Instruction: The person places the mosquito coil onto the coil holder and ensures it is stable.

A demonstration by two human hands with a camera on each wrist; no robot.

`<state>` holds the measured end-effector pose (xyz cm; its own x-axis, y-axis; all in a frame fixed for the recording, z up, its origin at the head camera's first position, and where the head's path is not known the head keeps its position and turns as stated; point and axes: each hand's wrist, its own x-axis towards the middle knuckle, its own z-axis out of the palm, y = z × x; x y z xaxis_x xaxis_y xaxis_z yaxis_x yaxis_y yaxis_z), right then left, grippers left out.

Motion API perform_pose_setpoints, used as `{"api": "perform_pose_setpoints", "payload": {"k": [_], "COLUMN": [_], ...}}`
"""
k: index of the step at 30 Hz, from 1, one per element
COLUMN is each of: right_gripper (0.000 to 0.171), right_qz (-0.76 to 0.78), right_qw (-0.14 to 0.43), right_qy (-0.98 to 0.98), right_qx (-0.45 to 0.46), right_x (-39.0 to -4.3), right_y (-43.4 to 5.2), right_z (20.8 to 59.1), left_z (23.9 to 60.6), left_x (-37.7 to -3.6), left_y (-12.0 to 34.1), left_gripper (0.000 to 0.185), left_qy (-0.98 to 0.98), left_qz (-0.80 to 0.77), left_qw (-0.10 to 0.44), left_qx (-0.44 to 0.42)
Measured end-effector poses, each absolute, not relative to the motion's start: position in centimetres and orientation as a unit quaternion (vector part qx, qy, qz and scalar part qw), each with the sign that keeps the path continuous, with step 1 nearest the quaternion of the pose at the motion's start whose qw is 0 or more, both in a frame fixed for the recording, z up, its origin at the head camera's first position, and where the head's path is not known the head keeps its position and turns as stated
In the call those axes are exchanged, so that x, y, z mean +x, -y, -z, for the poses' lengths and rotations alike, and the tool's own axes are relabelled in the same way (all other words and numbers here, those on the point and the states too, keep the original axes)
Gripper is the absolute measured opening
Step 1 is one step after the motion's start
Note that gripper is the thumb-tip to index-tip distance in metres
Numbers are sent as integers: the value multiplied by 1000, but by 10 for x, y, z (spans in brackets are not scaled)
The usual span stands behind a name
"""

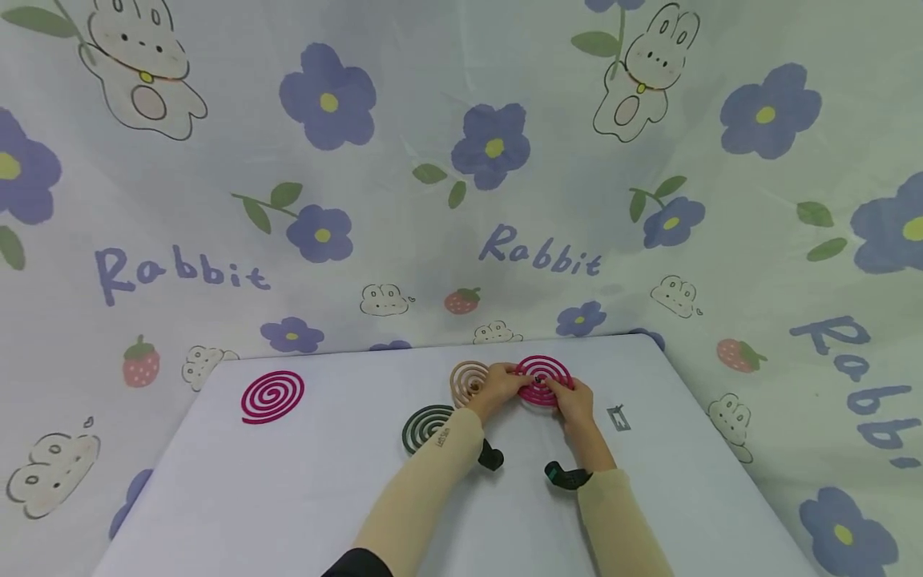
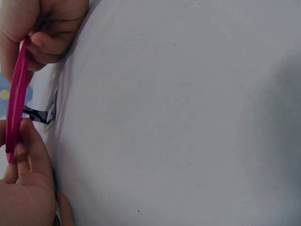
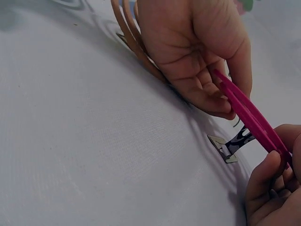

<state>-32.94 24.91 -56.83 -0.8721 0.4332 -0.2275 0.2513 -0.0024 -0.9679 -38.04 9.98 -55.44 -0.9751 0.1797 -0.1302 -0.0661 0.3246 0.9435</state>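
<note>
Both hands pinch a pink coil (image 3: 249, 115), left hand (image 3: 197, 52) above, right hand (image 3: 273, 188) below, over a small metal stand (image 3: 230, 148) on the worktop (image 3: 94, 141); a tan coil (image 3: 134, 42) lies behind.

Bright, even, soft-shadowed light; head view bends at edges, wrist views slightly blurred.

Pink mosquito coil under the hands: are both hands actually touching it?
Touching. The right wrist view shows the left hand and right hand each pinching the pink mosquito coil.
</note>
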Motion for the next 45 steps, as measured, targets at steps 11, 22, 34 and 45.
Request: {"api": "perform_pose_setpoints", "payload": {"k": [11,22,34,45], "right_gripper": [47,45,41,44], "right_qz": [-665,-670,-678,-670], "right_qw": [60,51,58,48], "right_qy": [698,697,687,696], "right_qx": [-257,-251,-255,-253], "right_x": [-327,-332,-335,-331], "right_y": [-255,-248,-247,-252], "right_z": [571,570,569,564], "left_z": [554,556,555,556], "left_x": [-374,-377,-378,-374], "left_y": [-106,-102,-105,-108], "left_gripper": [42,40,39,38], "left_qy": [-795,-792,-785,-785], "left_qz": [-596,-602,-612,-611], "left_qw": [111,104,96,97], "left_qx": [26,-1,-14,-3]}}
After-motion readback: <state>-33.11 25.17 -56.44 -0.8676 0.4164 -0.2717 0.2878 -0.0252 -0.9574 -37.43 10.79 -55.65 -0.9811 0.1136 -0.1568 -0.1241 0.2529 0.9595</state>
